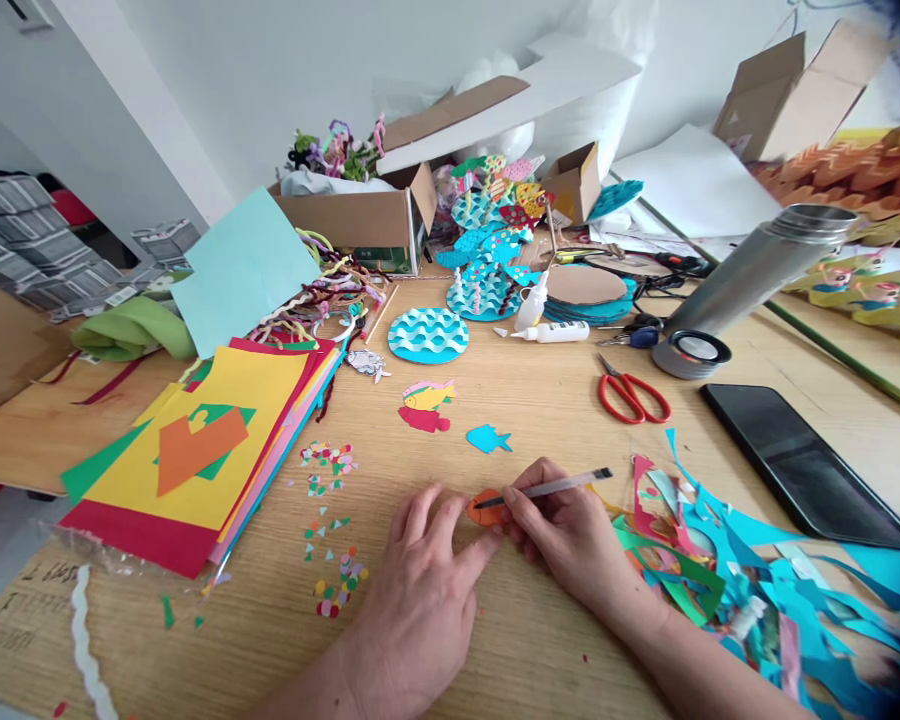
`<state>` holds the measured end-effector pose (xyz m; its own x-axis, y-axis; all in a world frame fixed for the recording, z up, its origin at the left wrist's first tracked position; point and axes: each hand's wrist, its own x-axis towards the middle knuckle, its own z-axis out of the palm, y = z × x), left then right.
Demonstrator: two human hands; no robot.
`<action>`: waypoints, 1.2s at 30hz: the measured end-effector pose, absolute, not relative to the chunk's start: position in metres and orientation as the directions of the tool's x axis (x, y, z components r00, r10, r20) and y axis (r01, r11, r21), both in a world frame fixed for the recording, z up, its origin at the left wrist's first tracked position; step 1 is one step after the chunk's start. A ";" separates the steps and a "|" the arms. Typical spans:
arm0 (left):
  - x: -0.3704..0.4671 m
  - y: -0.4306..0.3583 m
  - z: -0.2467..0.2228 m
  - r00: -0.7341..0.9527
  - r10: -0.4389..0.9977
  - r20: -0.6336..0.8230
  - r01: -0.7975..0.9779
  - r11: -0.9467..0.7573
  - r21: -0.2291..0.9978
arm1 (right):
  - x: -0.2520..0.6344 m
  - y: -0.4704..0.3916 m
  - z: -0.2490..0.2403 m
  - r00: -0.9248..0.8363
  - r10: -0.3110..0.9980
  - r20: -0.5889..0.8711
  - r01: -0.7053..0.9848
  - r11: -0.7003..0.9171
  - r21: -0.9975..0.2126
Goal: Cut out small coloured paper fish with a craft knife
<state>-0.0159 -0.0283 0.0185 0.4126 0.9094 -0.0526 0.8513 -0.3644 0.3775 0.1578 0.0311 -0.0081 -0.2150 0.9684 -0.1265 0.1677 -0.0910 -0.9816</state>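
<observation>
A small orange paper fish (484, 507) lies on the table between my hands. My left hand (431, 575) is spread flat, its fingertips at the fish's left and lower edges. My right hand (559, 520) is closed around a slim pen (562, 484), whose tip rests on the fish near its head. Behind them lie a blue paper fish (488, 438), a yellow paper fish (430, 397) and a red one (423, 419), the last two overlapping.
Red-handled scissors (633, 396), a black phone (810, 465) and blue paper scraps (772, 590) are at the right. Coloured sheets (217, 440) lie left, beside paper dots (337, 590). A steel flask (757, 265) and glue bottles (556, 331) stand or lie farther back.
</observation>
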 end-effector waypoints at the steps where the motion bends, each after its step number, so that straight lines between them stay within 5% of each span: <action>1: -0.016 -0.028 0.019 0.413 0.909 -0.054 0.851 -0.364 0.378 | 0.158 0.031 -0.007 -0.215 0.968 -0.130 0.172 -0.094 -0.981; 36: -0.017 -0.028 0.018 0.419 0.906 -0.058 0.851 -0.370 0.373 | 0.159 0.031 -0.012 -0.225 0.967 -0.122 0.162 -0.087 -0.983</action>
